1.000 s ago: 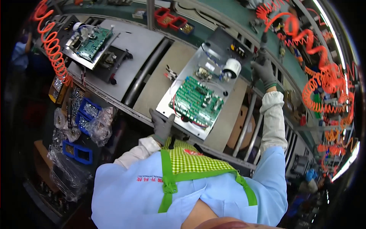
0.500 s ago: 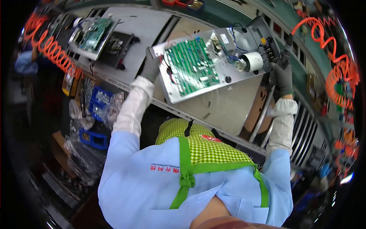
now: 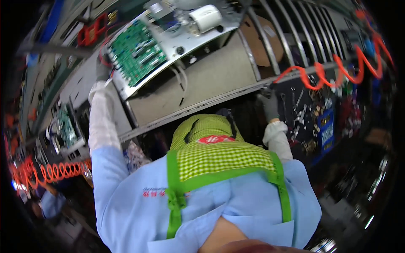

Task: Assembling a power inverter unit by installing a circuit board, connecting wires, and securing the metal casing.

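Head view: blue bin (image 3: 327, 147) holds parts (image 3: 327, 135); left grip (image 3: 102, 70) at chassis (image 3: 175, 44), right grip (image 3: 269, 103) apart; closure, hold unclear.

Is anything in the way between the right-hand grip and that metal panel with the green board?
In this view, the bench's front rail and some grey work surface lie between the right-hand grip and the metal panel. The orange coiled hose runs off rightward, outside that gap.
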Tool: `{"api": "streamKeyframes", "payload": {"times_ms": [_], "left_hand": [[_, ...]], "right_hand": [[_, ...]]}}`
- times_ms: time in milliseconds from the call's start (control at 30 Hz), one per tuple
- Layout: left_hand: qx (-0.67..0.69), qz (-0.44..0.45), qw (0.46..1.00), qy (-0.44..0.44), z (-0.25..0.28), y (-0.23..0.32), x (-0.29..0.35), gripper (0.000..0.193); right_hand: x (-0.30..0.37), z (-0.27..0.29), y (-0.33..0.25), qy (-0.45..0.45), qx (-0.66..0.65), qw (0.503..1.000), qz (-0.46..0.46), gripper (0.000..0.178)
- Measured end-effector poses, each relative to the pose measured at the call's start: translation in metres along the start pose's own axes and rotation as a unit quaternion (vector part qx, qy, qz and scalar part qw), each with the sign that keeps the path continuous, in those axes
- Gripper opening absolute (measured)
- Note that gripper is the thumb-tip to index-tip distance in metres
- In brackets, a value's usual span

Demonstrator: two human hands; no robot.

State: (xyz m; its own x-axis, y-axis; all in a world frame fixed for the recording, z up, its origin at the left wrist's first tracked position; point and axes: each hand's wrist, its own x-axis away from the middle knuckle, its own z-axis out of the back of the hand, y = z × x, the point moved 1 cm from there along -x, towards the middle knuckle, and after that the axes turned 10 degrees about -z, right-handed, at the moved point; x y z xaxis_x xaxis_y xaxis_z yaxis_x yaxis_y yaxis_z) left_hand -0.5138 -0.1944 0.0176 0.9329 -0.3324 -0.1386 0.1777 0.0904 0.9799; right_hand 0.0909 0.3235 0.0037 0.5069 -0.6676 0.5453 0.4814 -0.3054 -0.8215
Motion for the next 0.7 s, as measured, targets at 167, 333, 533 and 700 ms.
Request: {"api": "streamKeyframes", "payload": {"times_ms": [167, 333, 533, 700], "left_hand": [[-0.132, -0.023, 0.985, -0.108, -0.013, 0.009, 0.002, 0.048], [0.068, 0.174, 0.982, -0.029, -0.011, 0.034, 0.078, 0.043], [0.153, 0.322, 0.928, 0.111, -0.103, 0.103, 0.173, 0.048], [0.31, 0.535, 0.719, -0.316, -0.044, 0.011, 0.277, 0.034]], "right_hand": [[-0.023, -0.003, 0.071, 0.067, 0.02, 0.996, 0.048, 0.058], [-0.044, -0.012, 0.089, 0.025, 0.0, 1.0, -0.015, 0.056], [-0.05, 0.034, 0.188, 0.256, -0.125, 0.952, -0.112, 0.046], [-0.007, 0.071, 0.101, 0.156, 0.137, 0.978, -0.024, 0.043]]}}
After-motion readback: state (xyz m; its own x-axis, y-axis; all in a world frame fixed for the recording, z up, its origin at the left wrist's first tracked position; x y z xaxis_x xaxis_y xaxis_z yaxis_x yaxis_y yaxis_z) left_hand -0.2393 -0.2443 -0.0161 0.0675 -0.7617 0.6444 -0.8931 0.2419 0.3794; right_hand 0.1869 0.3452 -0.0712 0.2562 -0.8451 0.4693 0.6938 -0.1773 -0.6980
